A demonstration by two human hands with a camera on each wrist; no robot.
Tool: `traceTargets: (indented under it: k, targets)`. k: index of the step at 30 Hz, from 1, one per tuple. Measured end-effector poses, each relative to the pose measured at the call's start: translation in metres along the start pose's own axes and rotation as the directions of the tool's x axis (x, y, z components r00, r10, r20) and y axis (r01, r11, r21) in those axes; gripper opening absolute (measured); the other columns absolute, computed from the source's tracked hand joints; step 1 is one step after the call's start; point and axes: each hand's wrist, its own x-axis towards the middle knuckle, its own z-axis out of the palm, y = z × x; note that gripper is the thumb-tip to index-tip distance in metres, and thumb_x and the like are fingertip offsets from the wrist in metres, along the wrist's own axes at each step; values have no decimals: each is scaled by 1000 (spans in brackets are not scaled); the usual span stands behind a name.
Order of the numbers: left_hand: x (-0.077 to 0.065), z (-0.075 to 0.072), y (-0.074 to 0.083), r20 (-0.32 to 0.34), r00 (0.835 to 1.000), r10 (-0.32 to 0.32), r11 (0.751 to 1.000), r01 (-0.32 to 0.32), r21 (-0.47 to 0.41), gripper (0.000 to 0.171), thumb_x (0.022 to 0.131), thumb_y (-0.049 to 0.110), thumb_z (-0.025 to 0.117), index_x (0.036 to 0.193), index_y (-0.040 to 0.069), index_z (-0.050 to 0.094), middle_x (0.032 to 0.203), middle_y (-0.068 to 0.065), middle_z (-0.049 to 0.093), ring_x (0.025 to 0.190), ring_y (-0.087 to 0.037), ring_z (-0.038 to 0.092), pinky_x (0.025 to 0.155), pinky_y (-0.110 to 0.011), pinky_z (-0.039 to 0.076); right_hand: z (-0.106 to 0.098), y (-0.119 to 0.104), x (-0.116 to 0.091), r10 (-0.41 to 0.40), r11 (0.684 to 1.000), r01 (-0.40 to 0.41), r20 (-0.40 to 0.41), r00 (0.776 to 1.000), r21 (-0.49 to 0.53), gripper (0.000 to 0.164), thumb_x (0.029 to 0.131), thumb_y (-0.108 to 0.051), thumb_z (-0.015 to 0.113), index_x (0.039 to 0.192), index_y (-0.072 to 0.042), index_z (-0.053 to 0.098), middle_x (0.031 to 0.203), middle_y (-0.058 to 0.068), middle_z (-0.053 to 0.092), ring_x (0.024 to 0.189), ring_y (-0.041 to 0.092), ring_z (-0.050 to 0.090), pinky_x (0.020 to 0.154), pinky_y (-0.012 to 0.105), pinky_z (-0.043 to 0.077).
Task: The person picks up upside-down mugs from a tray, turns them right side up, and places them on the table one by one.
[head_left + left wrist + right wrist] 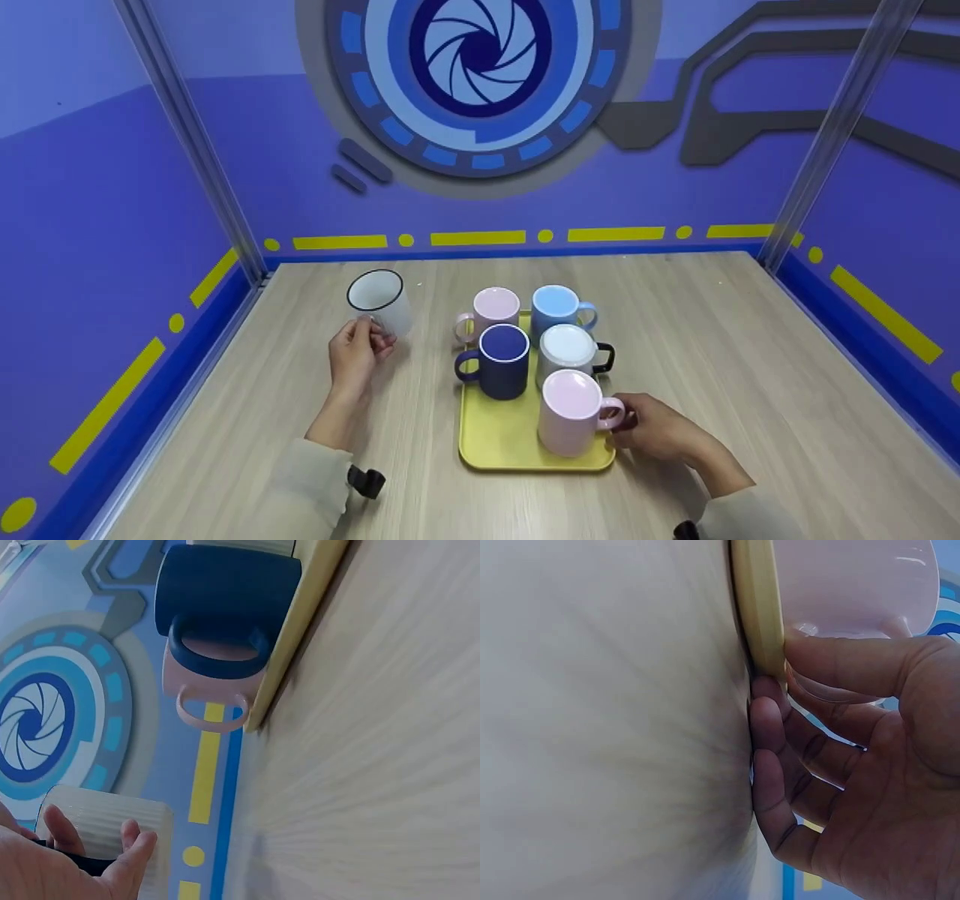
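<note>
In the head view, my left hand (354, 356) holds a white mug (376, 292) with a thin dark rim by its handle; the left wrist view shows a black handle among the fingers. The mug stands tilted at the table's left. My right hand (660, 427) pinches the handle of a pink mug (568, 420) at the front right corner of a yellow tray (495, 442). In the right wrist view, the thumb (847, 664) lies along that handle, its tip beside the tray's rim; the other fingertips curl low by the tray edge. The index tip is hidden.
A second pink mug (496, 306) and a light blue mug (555, 306) stand at the tray's back. In front of them are a navy mug (503, 367) and a white mug (566, 352) with a black handle. Blue panels (450, 210) border the wooden table (750, 375).
</note>
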Motion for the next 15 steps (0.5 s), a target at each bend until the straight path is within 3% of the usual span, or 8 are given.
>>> traceTargets:
  k: [15]
  targets:
    - [18, -7, -20, -24, 993, -112, 993, 113, 28, 28, 110, 22, 43, 102, 0, 59, 83, -5, 60, 81, -18, 65, 76, -30, 63, 0, 1, 1, -13, 1000, 13, -10, 1000, -23, 27, 83, -8, 81, 107, -6, 67, 95, 4, 60, 86, 19, 53, 69, 24, 44]
